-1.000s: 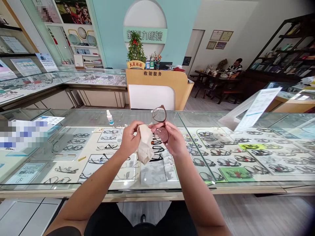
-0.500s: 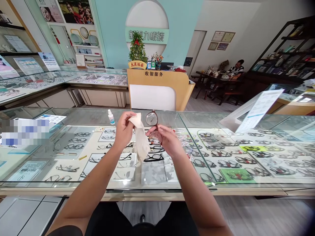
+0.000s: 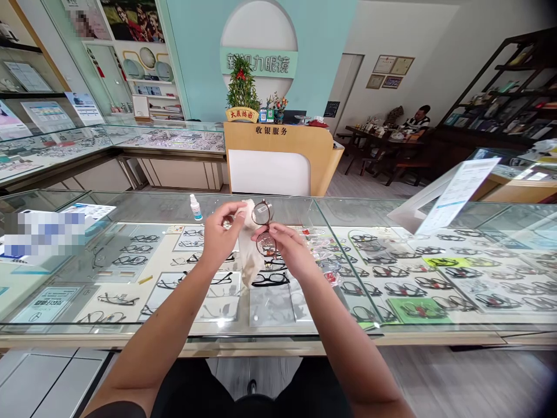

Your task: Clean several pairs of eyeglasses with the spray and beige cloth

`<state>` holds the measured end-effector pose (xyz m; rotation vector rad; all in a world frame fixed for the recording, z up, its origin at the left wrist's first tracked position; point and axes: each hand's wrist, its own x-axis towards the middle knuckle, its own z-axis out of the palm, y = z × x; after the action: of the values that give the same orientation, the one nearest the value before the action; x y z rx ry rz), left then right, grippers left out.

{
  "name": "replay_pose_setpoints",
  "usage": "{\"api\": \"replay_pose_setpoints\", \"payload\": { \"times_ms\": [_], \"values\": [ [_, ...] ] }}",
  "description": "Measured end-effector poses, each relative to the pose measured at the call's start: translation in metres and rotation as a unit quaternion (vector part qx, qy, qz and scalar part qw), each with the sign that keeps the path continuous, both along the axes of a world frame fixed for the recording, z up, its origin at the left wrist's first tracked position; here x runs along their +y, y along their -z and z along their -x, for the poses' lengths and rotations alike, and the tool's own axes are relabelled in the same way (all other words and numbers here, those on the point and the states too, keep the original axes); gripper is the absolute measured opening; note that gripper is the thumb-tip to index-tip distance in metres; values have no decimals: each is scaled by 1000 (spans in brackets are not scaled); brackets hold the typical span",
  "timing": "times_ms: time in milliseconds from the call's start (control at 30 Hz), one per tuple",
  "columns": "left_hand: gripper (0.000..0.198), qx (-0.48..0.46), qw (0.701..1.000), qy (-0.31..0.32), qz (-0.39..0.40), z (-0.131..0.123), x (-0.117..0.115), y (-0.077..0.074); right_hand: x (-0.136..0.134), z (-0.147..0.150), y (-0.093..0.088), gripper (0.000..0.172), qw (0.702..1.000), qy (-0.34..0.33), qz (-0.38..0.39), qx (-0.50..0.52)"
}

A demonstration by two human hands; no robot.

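Observation:
My left hand (image 3: 220,232) pinches a cream cleaning cloth (image 3: 251,249) that hangs down between my hands. Its upper corner lies against the upper lens of a pair of brown-rimmed glasses (image 3: 263,223). My right hand (image 3: 286,248) grips those glasses by the lower rim, holding them on end above the glass counter (image 3: 304,325). Both hands are closed and nearly touch over the middle of the counter.
A small white dropper bottle (image 3: 195,208) stands on the counter just left of my hands. A tilted paper sign (image 3: 452,194) stands at the right. Rows of spectacle frames lie under the glass. A wooden cashier desk (image 3: 281,157) is behind, and a person sits at a far table (image 3: 415,119).
My left hand lifted the cloth from below the glasses up to the upper lens. The glasses sank slightly and moved left.

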<state>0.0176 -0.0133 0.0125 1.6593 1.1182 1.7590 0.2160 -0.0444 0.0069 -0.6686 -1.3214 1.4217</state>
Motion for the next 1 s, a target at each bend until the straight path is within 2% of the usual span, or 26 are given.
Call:
{"api": "replay_pose_setpoints", "payload": {
  "times_ms": [167, 333, 733, 1000],
  "values": [
    [42, -100, 993, 39, 43, -3, 3, 1, -2, 3, 0, 33, 999, 22, -17, -34],
    [44, -140, 985, 58, 83, -3, 5, -2, -3, 5, -2, 35, 995, 44, -40, -74],
    [43, -85, 992, 18, 91, 0, 2, -5, -1, 8, 2, 34, 992, 58, -57, -98],
    [47, -36, 992, 103, 64, -13, -10, 4, 1, 13, 11, 39, 984, 77, -94, -128]
  ]
}}
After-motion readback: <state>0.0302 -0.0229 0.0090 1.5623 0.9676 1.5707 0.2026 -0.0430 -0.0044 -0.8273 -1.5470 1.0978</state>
